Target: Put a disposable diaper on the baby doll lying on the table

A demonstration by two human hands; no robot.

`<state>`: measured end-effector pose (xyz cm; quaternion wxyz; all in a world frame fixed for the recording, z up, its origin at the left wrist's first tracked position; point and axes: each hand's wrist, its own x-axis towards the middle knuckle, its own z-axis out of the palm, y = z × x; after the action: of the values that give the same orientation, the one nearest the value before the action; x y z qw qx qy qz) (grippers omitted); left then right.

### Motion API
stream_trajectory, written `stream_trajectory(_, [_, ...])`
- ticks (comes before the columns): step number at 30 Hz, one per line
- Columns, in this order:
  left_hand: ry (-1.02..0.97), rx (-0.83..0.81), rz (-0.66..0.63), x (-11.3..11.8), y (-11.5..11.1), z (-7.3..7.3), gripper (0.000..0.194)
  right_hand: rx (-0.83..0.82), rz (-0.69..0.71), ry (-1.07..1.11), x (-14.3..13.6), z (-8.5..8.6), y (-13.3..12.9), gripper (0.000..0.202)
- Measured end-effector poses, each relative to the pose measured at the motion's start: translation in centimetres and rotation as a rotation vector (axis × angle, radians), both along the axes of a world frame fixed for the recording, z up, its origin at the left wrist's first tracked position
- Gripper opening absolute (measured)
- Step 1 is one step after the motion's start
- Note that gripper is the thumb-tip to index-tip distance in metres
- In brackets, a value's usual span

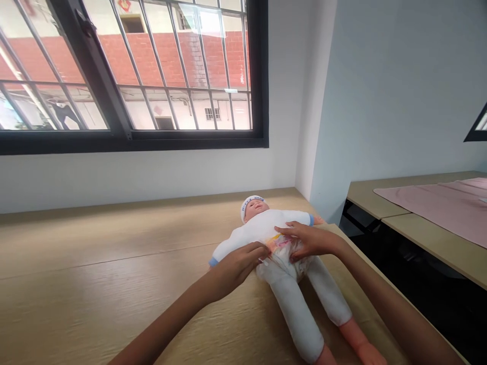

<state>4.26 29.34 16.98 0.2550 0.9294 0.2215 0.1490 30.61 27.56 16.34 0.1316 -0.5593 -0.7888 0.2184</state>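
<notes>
A baby doll (pixel 262 225) in a white top with blue cuffs, a white cap and pale leggings lies on its back on the wooden table (pixel 114 263). Around its hips is a white diaper (pixel 283 256) with a colourful printed front. My left hand (pixel 245 258) has its fingers pressed together at the diaper's left edge. On the other side, my right hand (pixel 308 240) rests with fingers apart, spread over the doll's belly and the diaper's right side.
Beyond the table stand a white wall and a barred window (pixel 182 66). To the right, across a dark gap, another table (pixel 414 215) bears a pink cloth (pixel 441 203). The near table's right edge runs beside my right arm.
</notes>
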Motion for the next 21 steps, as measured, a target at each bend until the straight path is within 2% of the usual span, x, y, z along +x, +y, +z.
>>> stream_trajectory(10, [-0.199,-0.174,0.134,0.2,2.4,-2.6,0.017,0.09,0.039,-0.091,-2.3,-0.4,-1.3,0.091])
stream_trajectory(21, [-0.105,-0.129,0.192,-0.3,2.6,-2.1,0.024,0.146,0.02,0.052,-3.2,-0.8,-1.6,0.093])
